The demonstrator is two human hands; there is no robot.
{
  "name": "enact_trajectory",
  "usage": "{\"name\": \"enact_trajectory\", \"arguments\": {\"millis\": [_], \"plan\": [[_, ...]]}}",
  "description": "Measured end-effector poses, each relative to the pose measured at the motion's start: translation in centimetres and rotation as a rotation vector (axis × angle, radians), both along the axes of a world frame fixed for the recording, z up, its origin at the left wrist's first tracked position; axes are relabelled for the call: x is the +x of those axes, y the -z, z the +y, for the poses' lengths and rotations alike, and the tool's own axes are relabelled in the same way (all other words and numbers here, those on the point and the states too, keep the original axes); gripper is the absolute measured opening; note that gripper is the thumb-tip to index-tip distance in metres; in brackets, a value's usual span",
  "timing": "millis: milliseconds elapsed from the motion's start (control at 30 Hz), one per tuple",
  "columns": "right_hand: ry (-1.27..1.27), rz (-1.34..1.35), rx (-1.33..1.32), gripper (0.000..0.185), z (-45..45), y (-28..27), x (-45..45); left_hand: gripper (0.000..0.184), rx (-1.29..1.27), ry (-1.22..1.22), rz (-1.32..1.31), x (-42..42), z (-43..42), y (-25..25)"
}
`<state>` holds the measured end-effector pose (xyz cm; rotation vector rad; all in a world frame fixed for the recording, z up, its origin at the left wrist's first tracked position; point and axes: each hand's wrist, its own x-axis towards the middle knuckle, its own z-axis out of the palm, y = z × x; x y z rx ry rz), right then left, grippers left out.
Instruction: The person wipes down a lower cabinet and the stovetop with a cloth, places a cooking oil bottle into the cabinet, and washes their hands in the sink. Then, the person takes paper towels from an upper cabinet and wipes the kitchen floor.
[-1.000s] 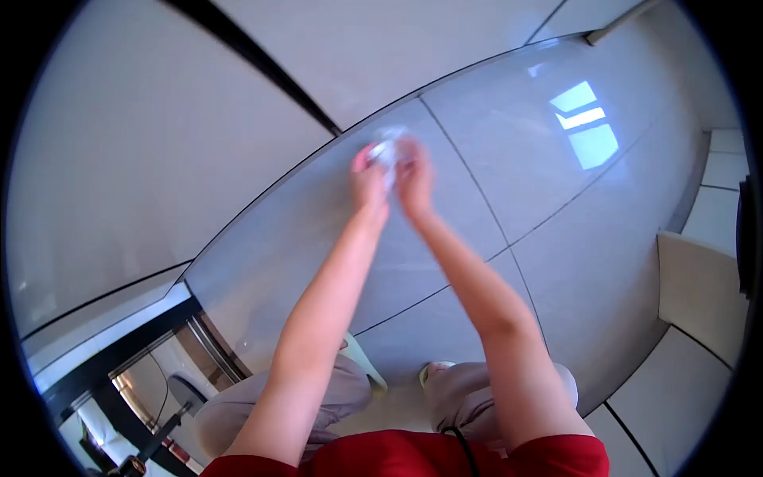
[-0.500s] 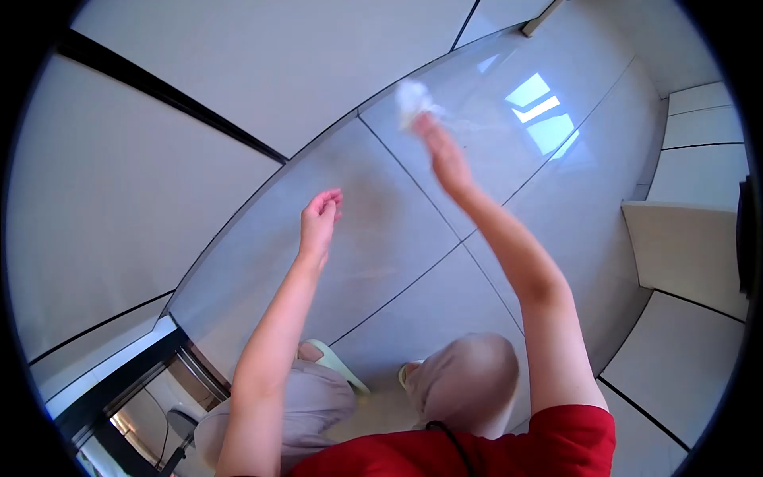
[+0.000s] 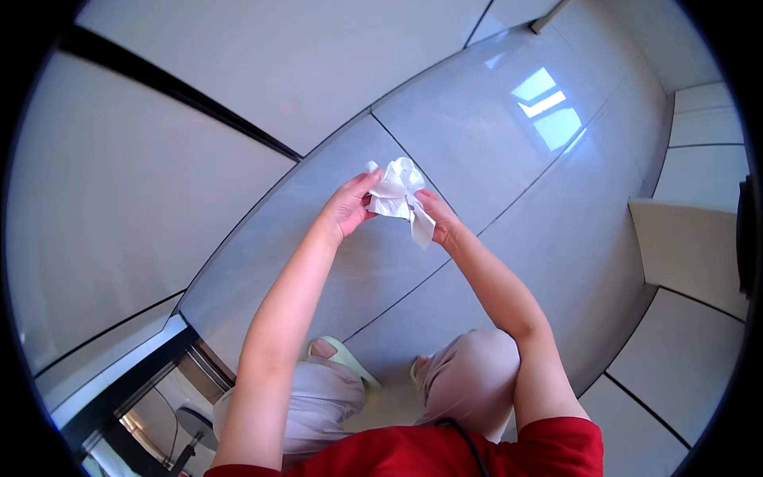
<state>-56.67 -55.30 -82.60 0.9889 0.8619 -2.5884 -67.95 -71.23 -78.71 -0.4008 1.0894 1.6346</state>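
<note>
The tissue (image 3: 397, 191) is thin, white and soft-looking, crumpled into loose folds with ragged edges; one flat strip droops from its lower right. It is between the two hands, over the floor (image 3: 509, 262). The left hand (image 3: 348, 205) is partly closed, thumb laid over the tissue's left edge and fingers bent beneath it. The right hand (image 3: 437, 216) is curled at the right side, gripping it there, partly covered by the drooping strip.

There is one tissue, two bare forearms and two pale green slippers, the left slipper (image 3: 350, 362) showing more than the right slipper (image 3: 415, 370). The trousers (image 3: 473, 374) are pale, creased cloth; the shirt (image 3: 397, 453) is plain red, with one black cord (image 3: 465, 445) across it.

The floor is glossy grey tile with thin dark joints, and a bright window reflection (image 3: 548, 111) lies on it. Smooth white panels (image 3: 143, 207) rise at the upper left, parted by a black strip (image 3: 183, 91). A dark frame (image 3: 127, 389) with shiny rails stands at the lower left.
</note>
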Motion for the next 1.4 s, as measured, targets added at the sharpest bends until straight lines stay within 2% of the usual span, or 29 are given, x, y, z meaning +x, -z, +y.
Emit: {"name": "enact_trajectory", "arguments": {"millis": [67, 133, 167, 267, 333, 400, 433, 500, 533, 567, 600, 633, 733, 833, 867, 900, 933, 967, 1033, 1067, 1100, 1133, 1167, 1233, 1267, 1333, 1367, 1400], "plan": [[0.040, -0.010, -0.042, 0.027, 0.9, 0.5, 0.9, 0.041, -0.016, 0.056, 0.157, 0.4, 0.3, 2.6], [-0.068, -0.183, 0.175, 0.026, 2.1, 0.0, 1.7, 0.037, -0.063, 0.023, 0.174, 0.7, 0.3, 4.3], [-0.061, -0.192, 0.171, 0.026, 2.5, 0.6, 2.5, 0.033, -0.111, -0.016, 0.198, 1.0, 0.2, 5.0], [0.080, -0.090, 0.468, 0.035, 2.8, 1.1, 4.2, 0.033, -0.233, 0.077, 0.230, 1.9, -0.2, 5.6], [0.024, 0.009, 0.622, 0.040, 1.5, 0.2, 4.5, 0.034, -0.286, 0.126, 0.218, 3.0, 0.2, 5.5], [-0.209, 0.314, 1.085, 0.046, -1.6, 3.4, 5.2, 0.033, -0.198, 0.066, 0.184, 4.8, 1.3, 5.1], [-0.277, 0.484, 1.061, 0.047, -3.3, 1.3, 4.9, 0.033, -0.181, 0.082, 0.180, 5.8, 1.8, 5.6], [-0.268, 0.464, 1.532, 0.044, -6.1, 2.6, 5.1, 0.031, -0.063, -0.166, 0.104, 7.4, 2.4, 7.1], [-0.268, 0.458, 1.538, 0.044, -5.1, 2.2, 5.4, 0.028, 0.027, -0.185, 0.065, 7.4, 1.8, 7.1], [-0.370, 0.523, 1.588, 0.040, -3.4, 1.3, 5.2, 0.028, 0.038, -0.184, 0.068, 7.1, 1.5, 6.7], [-0.477, 0.588, 1.640, 0.036, -2.0, 0.3, 4.8, 0.027, -0.018, -0.052, 0.139, 6.6, 1.3, 6.3], [-0.481, 0.587, 1.654, 0.036, -1.7, -0.7, 4.3, 0.026, -0.075, 0.078, 0.206, 6.2, 1.2, 6.1], [-0.475, 0.425, 1.499, 0.029, -2.1, -1.9, 3.8, 0.025, -0.218, 0.243, 0.434, 4.7, 1.9, 4.5], [-0.465, 0.598, 1.668, 0.021, -1.9, -1.1, 6.4, 0.020, -0.372, 0.484, 0.767, 5.4, 2.0, 5.0], [-0.633, 0.567, 1.637, 0.021, -1.9, -0.5, 8.5, 0.022, -0.375, 0.643, 0.860, 6.7, 2.1, 3.4], [-0.804, 0.540, 1.606, 0.021, -1.6, 0.4, 11.3, 0.027, -0.304, 0.718, 0.801, 8.5, 1.5, 5.0], [-0.855, 0.545, 1.586, 0.020, -1.1, 1.6, 14.3, 0.030, -0.240, 0.839, 0.911, 10.5, 1.0, 7.8], [-0.907, 0.545, 1.568, 0.021, 0.1, 3.0, 16.9, 0.028, -0.178, 0.895, 1.028, 12.1, 1.0, 7.3], [-0.439, 0.082, 1.351, 0.021, 5.0, 6.7, 18.9, 0.026, -0.177, 0.859, 0.983, 13.7, 1.8, 6.0], [-0.501, 0.038, 1.708, 0.027, 9.3, 10.1, 20.1, 0.026, -0.180, 0.871, 0.968, 13.8, 1.6, 6.4], [-0.325, -0.117, 1.592, 0.023, 12.9, 8.5, 18.9, 0.026, -0.187, 0.797, 0.921, 13.7, 1.5, 6.8], [-0.185, -0.024, 1.988, 0.019, 16.5, 9.7, 17.9, 0.026, -0.190, 0.710, 0.893, 12.9, 1.9, 6.8], [-0.171, -0.172, 2.013, 0.016, 18.9, 9.0, 16.7, 0.026, -0.193, 0.704, 0.904, 11.6, 2.1, 6.7], [0.266, -0.235, 2.023, 0.018, 21.0, 5.0, 13.0, 0.027, -0.207, 0.673, 0.735, 9.0, 1.5, 5.9], [0.268, -0.225, 2.026, 0.018, 20.3, 4.4, 12.2, 0.027, -0.208, 0.666, 0.740, 7.8, 1.3, 5.2], [0.279, -0.103, 1.601, 0.020, 17.5, 3.3, 11.1, 0.038, -0.183, 0.485, 0.542, 6.0, 1.6, 3.3], [0.171, -0.026, 1.506, 0.019, 14.8, 3.3, 10.8, 0.038, -0.169, 0.475, 0.548, 5.9, 2.1, 1.8], [0.051, 0.044, 1.538, 0.018, 12.0, 3.7, 10.4, 0.043, -0.150, 0.380, 0.372, 6.3, 2.6, 0.0]]}}
